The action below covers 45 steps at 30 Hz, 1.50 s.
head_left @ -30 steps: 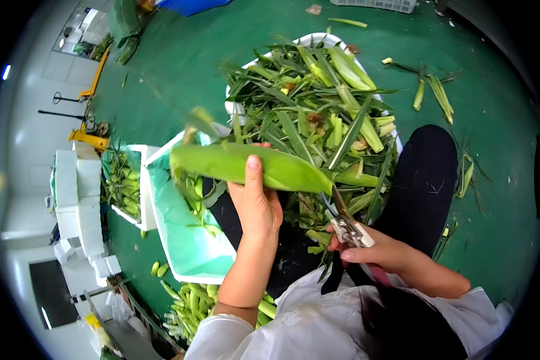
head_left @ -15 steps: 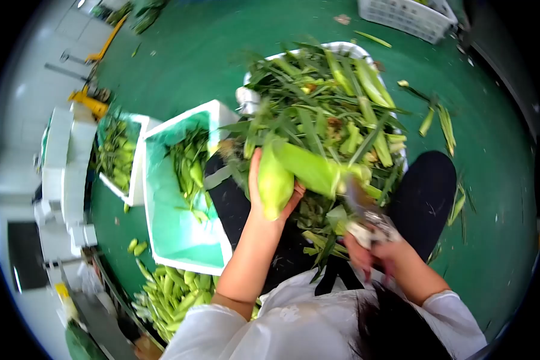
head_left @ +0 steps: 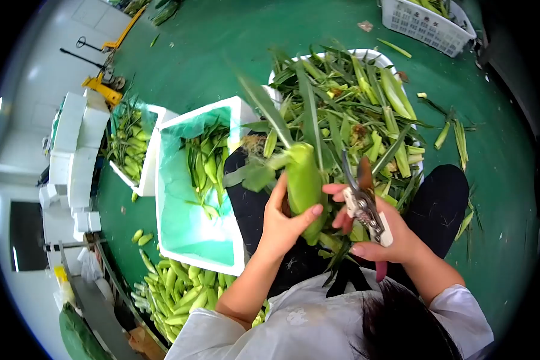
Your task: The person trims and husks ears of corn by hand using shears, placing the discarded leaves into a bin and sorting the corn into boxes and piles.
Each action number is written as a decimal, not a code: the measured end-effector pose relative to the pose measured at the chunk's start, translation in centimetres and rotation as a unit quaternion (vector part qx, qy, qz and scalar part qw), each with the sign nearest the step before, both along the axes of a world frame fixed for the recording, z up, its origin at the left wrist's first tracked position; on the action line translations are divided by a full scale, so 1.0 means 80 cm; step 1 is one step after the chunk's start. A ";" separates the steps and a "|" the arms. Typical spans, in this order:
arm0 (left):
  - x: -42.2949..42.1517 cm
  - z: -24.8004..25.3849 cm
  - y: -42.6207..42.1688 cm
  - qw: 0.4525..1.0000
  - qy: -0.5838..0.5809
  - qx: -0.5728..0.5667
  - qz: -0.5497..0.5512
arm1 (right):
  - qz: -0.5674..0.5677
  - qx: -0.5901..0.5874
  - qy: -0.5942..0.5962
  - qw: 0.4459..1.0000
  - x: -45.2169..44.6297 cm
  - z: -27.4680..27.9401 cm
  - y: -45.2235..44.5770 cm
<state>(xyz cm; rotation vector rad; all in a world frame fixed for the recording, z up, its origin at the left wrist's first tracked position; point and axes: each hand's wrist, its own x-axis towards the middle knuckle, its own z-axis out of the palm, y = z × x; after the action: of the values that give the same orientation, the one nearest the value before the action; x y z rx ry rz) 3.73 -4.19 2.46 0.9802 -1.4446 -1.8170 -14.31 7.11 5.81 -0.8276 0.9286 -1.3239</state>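
Note:
Wrapped round a green corn ear in its husk (head_left: 304,186), my left hand (head_left: 285,222) keeps it above my lap. Long leaves and brown silk stick out beyond the ear's far end. Just to the right, my right hand (head_left: 396,237) grips pruning shears (head_left: 366,210) by the handles, with the blades apart and pointing away from me. The shears do not touch the ear. In front of my knees stands a white basket (head_left: 379,55) heaped with cut husks and leaves (head_left: 354,114).
At my left is a white foam box (head_left: 237,255) with a green liner and some corn; another foam box (head_left: 153,171) stands behind it. Husked ears (head_left: 183,294) are piled on the floor. A yellow pallet jack (head_left: 105,90) and a white crate (head_left: 426,30) are farther off.
My left hand has turned the corn ear; the thick piece that stretched right toward the shears no longer shows there. The shears, blurred before, now show sharply. The whole view has shifted slightly.

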 end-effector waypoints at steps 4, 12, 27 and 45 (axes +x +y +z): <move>0.004 0.013 -0.005 0.997 -0.021 -0.047 -0.053 | -0.064 0.002 0.273 0.960 -0.027 0.009 0.001; -0.003 0.019 -0.028 0.934 0.118 0.223 -0.253 | 0.155 -0.010 0.365 0.918 -0.084 0.003 0.025; -0.012 -0.014 -0.010 0.931 0.029 0.169 -0.322 | 0.076 0.093 0.291 0.949 -0.053 -0.017 0.062; -0.006 -0.024 0.028 0.870 0.116 0.280 -0.390 | 0.005 0.164 -0.004 0.986 -0.039 -0.032 0.082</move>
<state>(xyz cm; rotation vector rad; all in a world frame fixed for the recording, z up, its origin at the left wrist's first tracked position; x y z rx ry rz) 3.26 -1.97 0.53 0.3728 -1.2642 -2.9445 -17.47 13.65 3.24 -0.5704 1.1000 -1.1250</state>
